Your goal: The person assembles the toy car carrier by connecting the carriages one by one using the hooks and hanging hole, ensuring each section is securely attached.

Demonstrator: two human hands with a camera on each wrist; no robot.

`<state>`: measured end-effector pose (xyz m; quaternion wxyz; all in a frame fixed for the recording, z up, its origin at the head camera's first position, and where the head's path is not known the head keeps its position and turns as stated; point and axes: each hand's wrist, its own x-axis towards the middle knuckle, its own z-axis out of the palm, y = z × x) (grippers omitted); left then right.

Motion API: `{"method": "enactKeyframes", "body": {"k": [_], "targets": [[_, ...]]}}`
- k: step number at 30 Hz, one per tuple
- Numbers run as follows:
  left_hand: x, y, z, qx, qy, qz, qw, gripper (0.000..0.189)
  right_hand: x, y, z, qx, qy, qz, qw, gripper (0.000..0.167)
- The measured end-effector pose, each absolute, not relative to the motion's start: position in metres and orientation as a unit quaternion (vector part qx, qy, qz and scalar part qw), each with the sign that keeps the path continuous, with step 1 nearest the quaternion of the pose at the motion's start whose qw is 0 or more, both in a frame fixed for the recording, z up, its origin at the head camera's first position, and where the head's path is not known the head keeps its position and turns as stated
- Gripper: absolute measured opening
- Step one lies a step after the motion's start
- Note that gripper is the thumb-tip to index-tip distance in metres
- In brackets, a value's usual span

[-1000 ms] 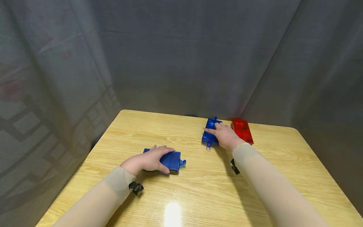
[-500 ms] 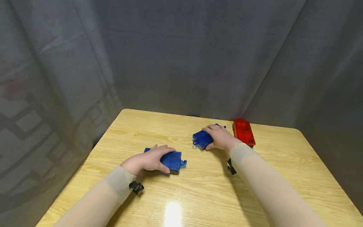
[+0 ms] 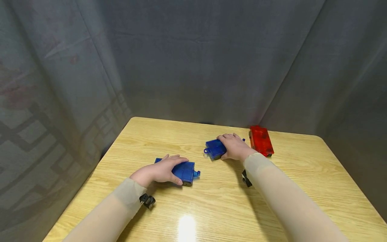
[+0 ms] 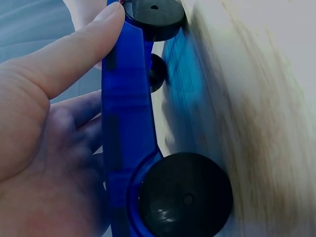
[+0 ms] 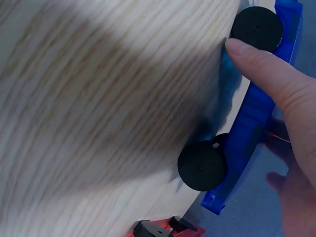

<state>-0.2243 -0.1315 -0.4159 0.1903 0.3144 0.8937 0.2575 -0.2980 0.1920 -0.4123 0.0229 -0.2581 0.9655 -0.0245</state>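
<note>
On the table (image 3: 223, 205), the nearer blue wagon (image 3: 185, 172) was gripped by the left hand (image 3: 165, 169); the farther blue wagon (image 3: 215, 149) was held by the right hand (image 3: 235, 147) near the red wagon (image 3: 262, 141), which could have been bumped by an outward swing.

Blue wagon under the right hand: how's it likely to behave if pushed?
The blue wagon likely rolls lengthwise on its black wheels. Probably stiff and fairly light: it looks like translucent plastic. Unlikely to tip: it's low and flat.
</note>
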Motion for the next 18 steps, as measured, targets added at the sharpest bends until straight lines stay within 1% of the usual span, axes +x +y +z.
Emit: {"method": "enactKeyframes", "body": {"k": [6, 10, 14, 18], "targets": [[-0.224, -0.133, -0.418, 0.315, 0.894, 0.256, 0.188, 0.085, -0.294, 0.189, -0.411, -0.253, 0.967, -0.03, 0.015, 0.088], [-0.225, -0.133, -0.419, 0.313, 0.894, 0.261, 0.185, 0.086, -0.289, 0.186, -0.408, -0.248, 0.968, -0.039, -0.003, 0.09], [-0.225, -0.132, -0.419, 0.313, 0.894, 0.261, 0.184, 0.086, -0.279, 0.181, -0.403, -0.238, 0.969, -0.063, -0.02, 0.091], [-0.224, -0.131, -0.417, 0.311, 0.894, 0.261, 0.187, 0.085, -0.267, 0.176, -0.399, -0.226, 0.97, -0.082, -0.021, 0.092]]}}
